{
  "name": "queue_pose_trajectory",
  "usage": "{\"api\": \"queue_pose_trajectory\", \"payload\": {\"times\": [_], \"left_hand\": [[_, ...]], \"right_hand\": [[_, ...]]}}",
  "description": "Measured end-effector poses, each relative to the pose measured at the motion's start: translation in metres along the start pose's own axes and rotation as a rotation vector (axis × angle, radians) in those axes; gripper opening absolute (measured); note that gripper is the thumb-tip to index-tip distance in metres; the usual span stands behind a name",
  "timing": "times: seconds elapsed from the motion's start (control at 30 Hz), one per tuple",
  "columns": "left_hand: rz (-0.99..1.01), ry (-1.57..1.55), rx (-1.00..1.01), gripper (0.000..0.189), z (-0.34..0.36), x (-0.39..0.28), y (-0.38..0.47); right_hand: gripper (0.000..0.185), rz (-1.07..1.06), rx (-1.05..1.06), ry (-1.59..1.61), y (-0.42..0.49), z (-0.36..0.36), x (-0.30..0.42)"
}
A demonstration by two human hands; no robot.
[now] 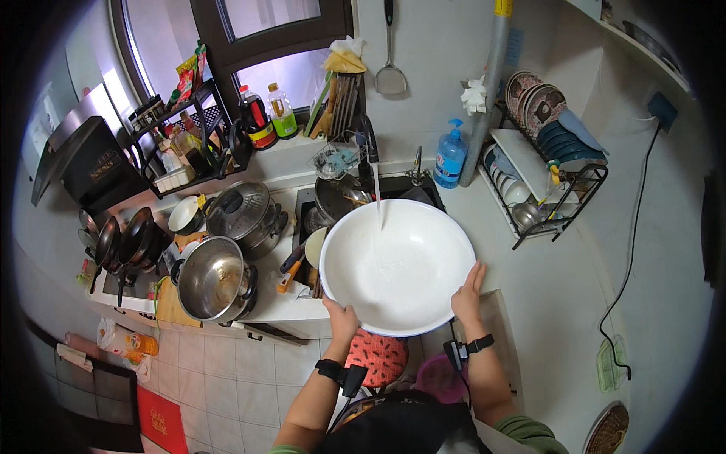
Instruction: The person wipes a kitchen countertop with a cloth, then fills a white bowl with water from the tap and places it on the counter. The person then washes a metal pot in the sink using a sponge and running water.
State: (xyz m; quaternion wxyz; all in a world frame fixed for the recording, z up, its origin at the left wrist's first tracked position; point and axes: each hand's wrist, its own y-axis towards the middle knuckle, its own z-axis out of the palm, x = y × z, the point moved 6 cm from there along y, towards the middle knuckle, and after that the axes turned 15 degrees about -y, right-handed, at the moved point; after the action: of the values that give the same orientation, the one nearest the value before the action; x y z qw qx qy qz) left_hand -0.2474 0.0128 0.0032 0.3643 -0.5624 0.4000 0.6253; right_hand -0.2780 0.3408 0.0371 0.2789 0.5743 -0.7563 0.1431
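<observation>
A large white basin (420, 267) with a blue rim is held over the sink (437, 190) and its front counter edge. My left hand (342, 320) grips the rim at the lower left, thumb on top. On the right side, my right hand (469, 295) supports the rim, its fingers laid along the outer wall. A stream of water runs from the dark faucet (370, 139) into the basin, where a little water and some bubbles show at the bottom. The undersides of both hands' grips are hidden.
Left of the sink stand a steel pot (212, 278) and a lidded steamer pot (241, 213). A dish rack (578, 193) with plates and bowls is on the right counter, near a blue pump bottle (451, 156). Below the basin is a red-topped stool (377, 357).
</observation>
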Motion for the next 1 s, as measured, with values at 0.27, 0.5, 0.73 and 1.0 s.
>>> {"api": "queue_pose_trajectory", "payload": {"times": [0.27,0.5,0.73,1.0], "left_hand": [[-0.021,0.097,-0.020,0.059,-0.003,0.003,-0.005],[-0.109,0.227,0.031,0.058,-0.004,0.008,0.003],[-0.191,0.355,0.077,0.056,-0.007,0.003,-0.006],[-0.291,0.538,0.129,0.050,-0.006,-0.012,0.002]], "right_hand": [[0.087,0.177,-0.208,0.202,-0.007,0.007,-0.025],[0.079,0.205,-0.091,0.157,0.004,0.015,-0.035],[0.063,0.251,0.012,0.158,-0.001,0.025,-0.045],[0.061,0.204,-0.006,0.151,0.008,0.020,-0.035]]}}
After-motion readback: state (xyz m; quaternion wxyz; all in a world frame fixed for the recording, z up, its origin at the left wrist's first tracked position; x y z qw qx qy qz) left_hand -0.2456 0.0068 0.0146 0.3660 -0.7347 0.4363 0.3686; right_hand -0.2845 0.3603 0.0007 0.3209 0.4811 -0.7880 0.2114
